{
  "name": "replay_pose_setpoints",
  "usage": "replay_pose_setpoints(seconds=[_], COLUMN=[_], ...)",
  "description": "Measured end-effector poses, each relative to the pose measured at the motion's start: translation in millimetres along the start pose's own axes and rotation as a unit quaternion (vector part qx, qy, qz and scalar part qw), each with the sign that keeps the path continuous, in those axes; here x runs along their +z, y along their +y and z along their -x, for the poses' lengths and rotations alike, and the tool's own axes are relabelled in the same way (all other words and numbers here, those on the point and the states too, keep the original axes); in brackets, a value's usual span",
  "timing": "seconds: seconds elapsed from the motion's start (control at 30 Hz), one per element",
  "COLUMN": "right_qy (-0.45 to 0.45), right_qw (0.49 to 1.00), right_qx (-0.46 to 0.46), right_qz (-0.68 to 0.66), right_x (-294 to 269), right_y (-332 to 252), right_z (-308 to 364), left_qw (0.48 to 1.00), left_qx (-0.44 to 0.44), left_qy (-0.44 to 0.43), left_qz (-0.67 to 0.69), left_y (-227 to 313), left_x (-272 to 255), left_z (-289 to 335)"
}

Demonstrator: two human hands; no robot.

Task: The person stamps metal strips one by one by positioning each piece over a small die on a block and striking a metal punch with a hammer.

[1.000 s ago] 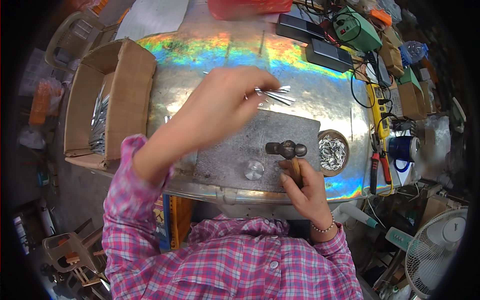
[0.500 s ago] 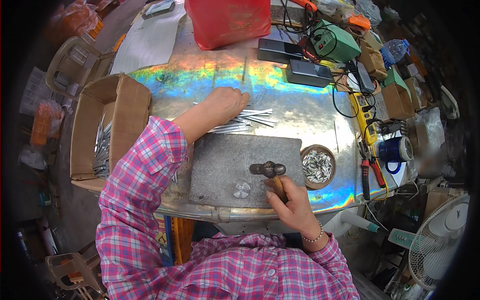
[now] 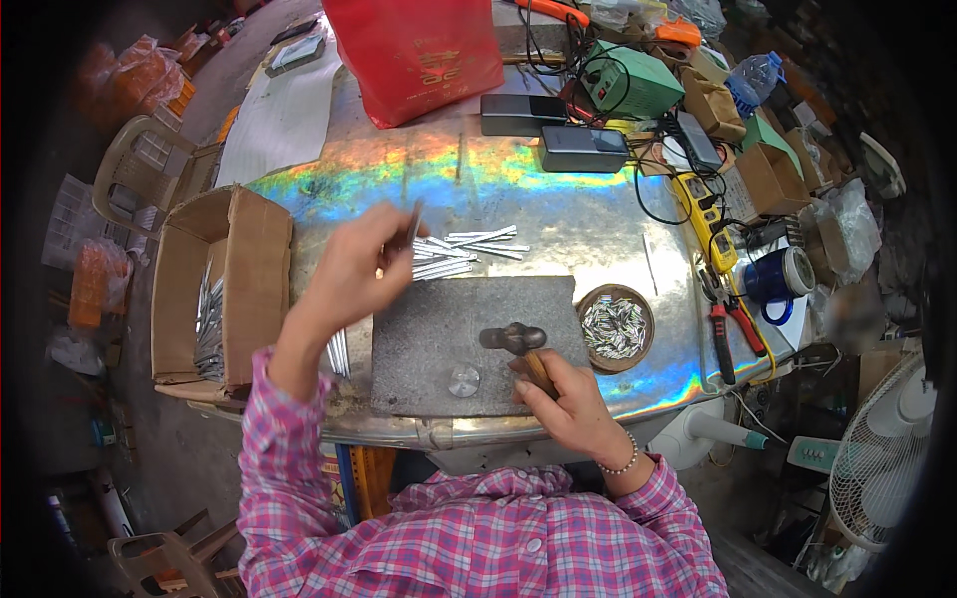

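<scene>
Your shirt [image 3: 449, 543] is pink, white and blue plaid. Your hammer [image 3: 514, 338] shows a dark grey head and brown handle. The slab [image 3: 419, 334] before you is mottled grey; the disc [image 3: 464, 381] and metal strips [image 3: 444, 267] are silver. You have a brown dish [image 3: 616, 367] with silver pieces [image 3: 615, 328]. Your tabletop [image 3: 349, 204] is silver-grey, banded orange, yellow, green and blue. The bag [image 3: 399, 70] is red with gold print, the power strip [image 3: 703, 219] yellow, the mug [image 3: 768, 277] dark blue, the carton [image 3: 261, 289] plain tan.
</scene>
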State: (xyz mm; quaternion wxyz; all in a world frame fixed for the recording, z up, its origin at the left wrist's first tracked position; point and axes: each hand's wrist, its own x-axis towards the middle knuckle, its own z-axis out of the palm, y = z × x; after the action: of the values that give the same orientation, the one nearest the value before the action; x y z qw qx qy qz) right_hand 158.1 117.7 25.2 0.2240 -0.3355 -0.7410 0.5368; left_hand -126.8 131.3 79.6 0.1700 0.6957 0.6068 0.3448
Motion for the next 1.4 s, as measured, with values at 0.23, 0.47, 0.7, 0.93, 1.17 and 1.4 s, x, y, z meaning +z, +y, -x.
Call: replay_pose_setpoints(seconds=[0.23, 0.47, 0.7, 0.93, 1.17, 1.4], right_qy=[0.100, 0.133, 0.099, 0.127, 0.133, 0.133], right_qw=[0.988, 0.938, 0.912, 0.915, 0.929, 0.923], right_qx=[0.029, 0.013, 0.058, 0.022, 0.094, 0.045], right_qz=[0.116, 0.319, 0.394, 0.381, 0.332, 0.359], right_x=[-55, -77, -79, -79, -85, -78], right_y=[6, 29, 48, 57, 49, 49], right_z=[7, -5, -20, -24, -18, -24], left_qw=[0.991, 0.989, 0.985, 0.987, 0.936, 0.891], left_qx=[0.010, -0.054, -0.082, -0.087, -0.138, -0.167], left_qy=[0.056, 0.063, 0.070, 0.071, 0.101, 0.126], left_qz=[0.124, 0.125, 0.134, 0.115, 0.308, 0.403], left_y=[42, 41, 35, 28, 24, 35], left_x=[30, 59, 67, 71, 72, 73], left_z=[95, 119, 127, 133, 142, 154])
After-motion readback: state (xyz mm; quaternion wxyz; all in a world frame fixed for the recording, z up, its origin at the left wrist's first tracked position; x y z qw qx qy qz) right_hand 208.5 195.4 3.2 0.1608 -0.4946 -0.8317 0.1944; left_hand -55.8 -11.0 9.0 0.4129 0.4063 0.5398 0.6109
